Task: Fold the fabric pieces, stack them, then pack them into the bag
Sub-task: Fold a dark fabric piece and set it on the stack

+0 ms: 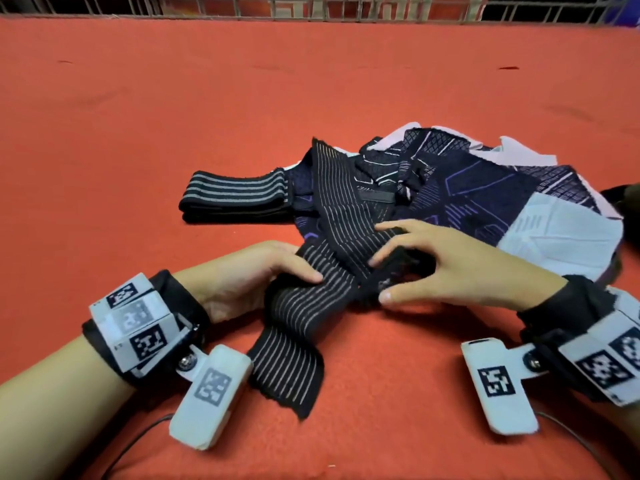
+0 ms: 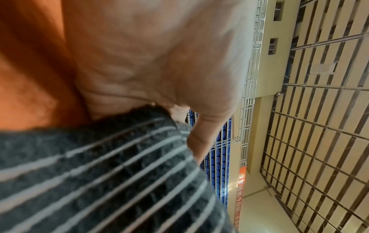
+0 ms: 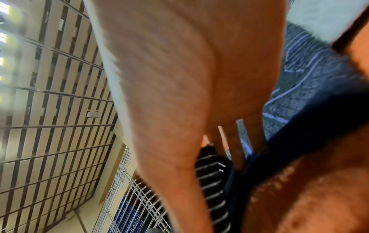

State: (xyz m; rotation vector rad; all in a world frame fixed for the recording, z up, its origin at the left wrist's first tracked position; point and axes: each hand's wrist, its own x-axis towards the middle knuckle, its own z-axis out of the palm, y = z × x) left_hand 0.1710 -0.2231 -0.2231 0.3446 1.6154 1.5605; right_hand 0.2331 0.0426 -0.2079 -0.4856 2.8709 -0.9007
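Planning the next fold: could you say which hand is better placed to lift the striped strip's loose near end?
Left, likely. The loose end of the striped strip lies beside the left hand, which pinches the strip; the right hand rests farther off.

The right hand (image 3: 179,78) is big and blurry in the middle. Its fingers (image 3: 237,149) point down and touch a black striped cloth (image 3: 209,173). A dark blue cloth (image 3: 299,78) with light lines lies beside it on the orange table cover (image 3: 309,197). A white cloth (image 3: 323,15) shows at the top corner. A ceiling (image 3: 49,110) with long slats fills the left side.
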